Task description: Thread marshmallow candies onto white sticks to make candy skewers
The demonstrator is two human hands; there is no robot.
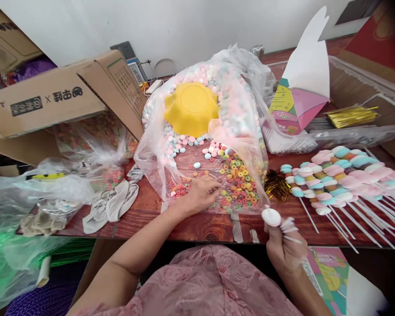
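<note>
The white round marshmallow disc on a thin white stick sits at the tip of the right hand, whose grip is clamped around the stick just in front of the table edge, with the disc upright above the fingers. The left hand rests palm down on the clear plastic bag spread open on the table, fingertips pinched together among the small multicoloured candy rings; whether a ring is already between them I cannot tell. To do this well, I judge the stick should stay steady and pointed toward the rings, so that one ring at a time can be picked cleanly and slid on without cracking. Beyond the rings lie pastel pink, blue and white candy pellets and an upturned yellow plastic bowl. To the right, finished skewers of pastel marshmallows and rings lie in a row beside a gold foil tuft.
</note>
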